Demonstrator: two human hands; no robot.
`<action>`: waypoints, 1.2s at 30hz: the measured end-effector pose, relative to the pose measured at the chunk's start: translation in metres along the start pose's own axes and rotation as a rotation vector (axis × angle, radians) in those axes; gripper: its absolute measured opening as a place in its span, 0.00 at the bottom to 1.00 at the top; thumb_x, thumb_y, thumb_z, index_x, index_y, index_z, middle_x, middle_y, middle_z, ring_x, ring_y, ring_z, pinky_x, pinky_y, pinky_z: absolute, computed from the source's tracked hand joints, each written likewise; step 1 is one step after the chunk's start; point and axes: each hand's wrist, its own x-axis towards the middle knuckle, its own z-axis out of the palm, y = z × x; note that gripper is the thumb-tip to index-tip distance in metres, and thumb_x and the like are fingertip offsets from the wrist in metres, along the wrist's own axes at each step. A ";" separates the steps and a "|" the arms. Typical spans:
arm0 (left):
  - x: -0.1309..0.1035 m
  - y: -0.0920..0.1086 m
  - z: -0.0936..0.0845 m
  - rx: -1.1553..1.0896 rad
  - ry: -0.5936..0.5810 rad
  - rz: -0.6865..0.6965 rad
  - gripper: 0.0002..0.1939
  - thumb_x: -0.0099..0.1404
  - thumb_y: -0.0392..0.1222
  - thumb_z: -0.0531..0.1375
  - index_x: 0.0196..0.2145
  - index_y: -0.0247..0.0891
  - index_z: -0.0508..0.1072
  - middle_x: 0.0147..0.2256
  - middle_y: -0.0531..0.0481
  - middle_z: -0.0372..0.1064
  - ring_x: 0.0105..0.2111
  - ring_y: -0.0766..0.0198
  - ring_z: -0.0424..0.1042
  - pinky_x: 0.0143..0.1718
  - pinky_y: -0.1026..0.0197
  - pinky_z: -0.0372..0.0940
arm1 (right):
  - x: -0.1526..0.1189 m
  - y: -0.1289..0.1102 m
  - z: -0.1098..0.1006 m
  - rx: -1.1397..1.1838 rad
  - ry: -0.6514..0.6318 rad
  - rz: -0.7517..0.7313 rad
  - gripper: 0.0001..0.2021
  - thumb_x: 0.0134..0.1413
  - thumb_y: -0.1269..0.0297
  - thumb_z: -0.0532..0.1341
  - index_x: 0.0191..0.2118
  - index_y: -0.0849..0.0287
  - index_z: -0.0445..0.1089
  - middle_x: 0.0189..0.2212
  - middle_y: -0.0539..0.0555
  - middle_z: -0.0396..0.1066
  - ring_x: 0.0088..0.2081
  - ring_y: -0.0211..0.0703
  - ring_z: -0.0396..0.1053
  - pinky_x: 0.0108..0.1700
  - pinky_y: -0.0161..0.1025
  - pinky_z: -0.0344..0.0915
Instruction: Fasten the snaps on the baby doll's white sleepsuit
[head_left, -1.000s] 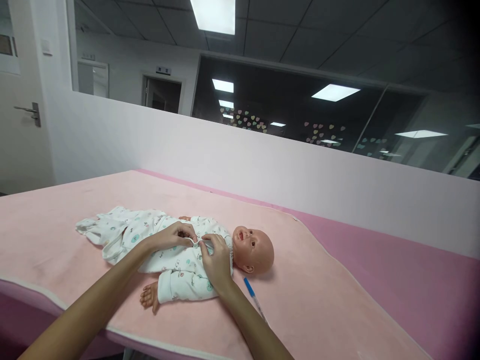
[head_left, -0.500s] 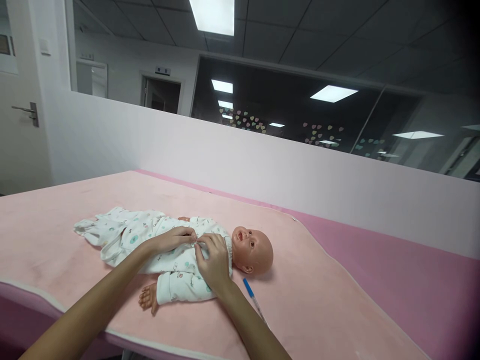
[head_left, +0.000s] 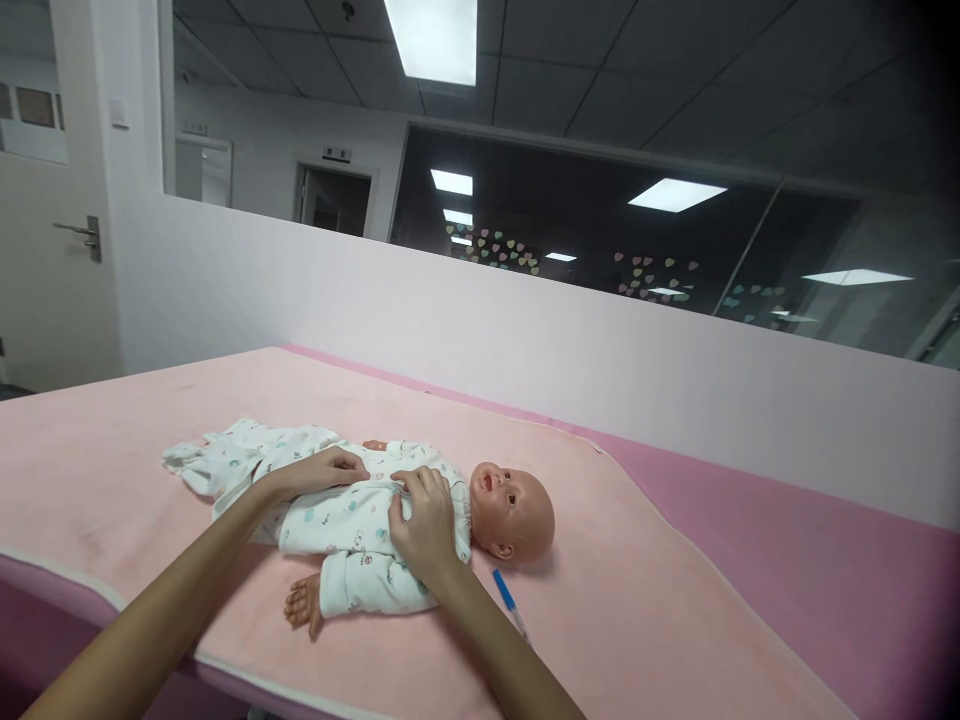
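A baby doll (head_left: 517, 510) lies on its back, its head to the right and its face turned up. It wears a white printed baby shirt (head_left: 341, 522) with long sleeves, and printed cloth covers its legs. My left hand (head_left: 326, 472) is at the shirt's waist, fingers bent and pressed together on the fabric; what lies under the fingertips is hidden. Over the doll's chest rests my right hand (head_left: 426, 520), its thumb apart from the bent fingers, touching the shirt front near the collar. A small gap separates the two hands.
A pen with a blue cap (head_left: 510, 598) lies beside the doll's head, partly behind my right forearm. The pink padded table (head_left: 645, 620) has a raised edge and meets a white wall (head_left: 600, 360) with a window above. A door (head_left: 45, 260) stands at the left.
My left hand has moved left along the shirt, away from my right hand, where their fingertips met before. My right hand stays on the chest. The view has shifted slightly.
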 end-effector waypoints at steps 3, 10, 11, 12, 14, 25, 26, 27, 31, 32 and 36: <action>-0.005 -0.005 -0.007 -0.153 -0.108 -0.012 0.17 0.52 0.53 0.59 0.29 0.34 0.74 0.25 0.51 0.67 0.27 0.68 0.60 0.29 0.66 0.55 | 0.008 -0.011 0.009 -0.030 -0.028 -0.044 0.06 0.47 0.68 0.57 0.33 0.57 0.68 0.31 0.53 0.64 0.36 0.43 0.59 0.41 0.42 0.55; 0.000 -0.014 -0.010 -0.151 -0.157 0.031 0.13 0.47 0.45 0.65 0.29 0.34 0.73 0.22 0.55 0.61 0.25 0.71 0.56 0.27 0.68 0.53 | 0.008 -0.012 0.019 -0.042 -0.043 -0.072 0.01 0.47 0.69 0.58 0.29 0.57 0.65 0.29 0.51 0.63 0.35 0.41 0.59 0.39 0.40 0.54; 0.001 -0.015 -0.010 -0.138 -0.159 0.042 0.13 0.46 0.45 0.66 0.28 0.34 0.72 0.21 0.57 0.58 0.24 0.73 0.54 0.26 0.69 0.51 | 0.007 -0.011 0.018 -0.038 -0.042 -0.065 0.01 0.46 0.69 0.58 0.29 0.58 0.65 0.29 0.51 0.63 0.35 0.40 0.59 0.39 0.40 0.54; 0.001 -0.016 -0.010 -0.126 -0.154 0.055 0.13 0.45 0.45 0.66 0.27 0.34 0.71 0.21 0.58 0.55 0.24 0.73 0.52 0.25 0.69 0.50 | 0.007 -0.011 0.018 -0.035 -0.040 -0.060 0.01 0.46 0.69 0.58 0.29 0.58 0.64 0.29 0.50 0.63 0.35 0.40 0.59 0.39 0.40 0.54; 0.002 -0.017 -0.009 -0.086 -0.132 0.094 0.13 0.45 0.44 0.66 0.25 0.34 0.70 0.22 0.58 0.54 0.24 0.74 0.51 0.25 0.68 0.49 | 0.006 -0.011 0.018 -0.029 -0.034 -0.054 0.02 0.46 0.69 0.59 0.28 0.58 0.64 0.28 0.50 0.63 0.35 0.39 0.58 0.39 0.39 0.53; 0.000 -0.019 -0.006 0.049 -0.011 0.147 0.13 0.49 0.46 0.63 0.29 0.33 0.74 0.19 0.58 0.51 0.21 0.74 0.50 0.23 0.67 0.44 | 0.006 -0.009 0.018 -0.008 -0.006 -0.055 0.08 0.53 0.63 0.56 0.25 0.58 0.63 0.27 0.49 0.64 0.33 0.37 0.58 0.38 0.37 0.52; 0.000 -0.019 -0.007 0.033 -0.005 0.149 0.14 0.50 0.47 0.63 0.29 0.32 0.74 0.18 0.57 0.53 0.22 0.74 0.51 0.23 0.67 0.45 | 0.006 -0.009 0.018 -0.005 -0.002 -0.053 0.08 0.53 0.63 0.56 0.26 0.58 0.64 0.27 0.49 0.64 0.33 0.37 0.58 0.38 0.37 0.52; 0.000 -0.019 -0.007 0.017 0.003 0.150 0.14 0.51 0.47 0.62 0.29 0.32 0.74 0.19 0.56 0.55 0.22 0.73 0.52 0.23 0.67 0.45 | 0.005 -0.009 0.018 0.000 0.002 -0.052 0.07 0.53 0.63 0.56 0.27 0.58 0.64 0.27 0.49 0.64 0.33 0.37 0.58 0.38 0.37 0.52; 0.000 -0.016 -0.007 -0.033 0.025 0.137 0.12 0.52 0.46 0.61 0.29 0.32 0.74 0.21 0.54 0.60 0.24 0.71 0.55 0.25 0.67 0.48 | 0.005 -0.009 0.018 0.024 -0.003 -0.043 0.04 0.53 0.65 0.57 0.29 0.57 0.65 0.28 0.49 0.65 0.34 0.38 0.59 0.39 0.37 0.53; 0.000 -0.015 -0.007 -0.047 0.030 0.134 0.11 0.53 0.45 0.60 0.29 0.33 0.73 0.21 0.54 0.60 0.24 0.71 0.55 0.26 0.67 0.49 | 0.005 -0.008 0.018 0.028 -0.006 -0.040 0.04 0.53 0.66 0.57 0.29 0.57 0.66 0.28 0.49 0.65 0.34 0.38 0.59 0.39 0.37 0.53; -0.002 -0.014 -0.007 -0.071 0.017 0.122 0.09 0.55 0.42 0.58 0.28 0.34 0.72 0.22 0.54 0.60 0.25 0.71 0.56 0.27 0.67 0.49 | 0.005 -0.008 0.018 0.034 -0.018 -0.039 0.04 0.53 0.66 0.57 0.29 0.56 0.66 0.28 0.49 0.65 0.34 0.38 0.59 0.39 0.37 0.53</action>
